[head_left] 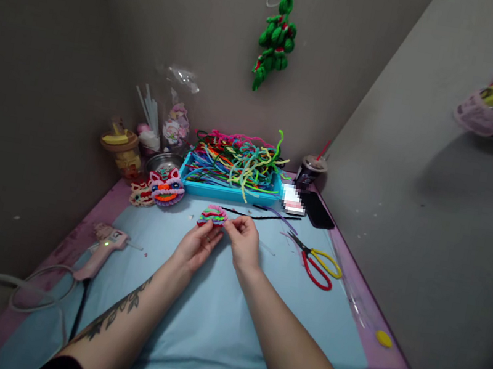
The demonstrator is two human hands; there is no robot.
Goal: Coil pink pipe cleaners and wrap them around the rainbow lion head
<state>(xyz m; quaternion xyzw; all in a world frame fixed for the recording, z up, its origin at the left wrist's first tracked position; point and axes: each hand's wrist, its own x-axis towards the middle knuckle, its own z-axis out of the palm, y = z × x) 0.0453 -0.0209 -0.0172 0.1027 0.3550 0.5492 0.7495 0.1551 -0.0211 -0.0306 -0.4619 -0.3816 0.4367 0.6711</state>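
A blue-covered table (214,329) carries scissors (319,263), a glue gun (101,245), a phone (320,210) and a tray (226,192).

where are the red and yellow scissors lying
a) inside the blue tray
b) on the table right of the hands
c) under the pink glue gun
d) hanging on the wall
b: the scissors lie flat on the table, to the right of the right hand, apart from it.
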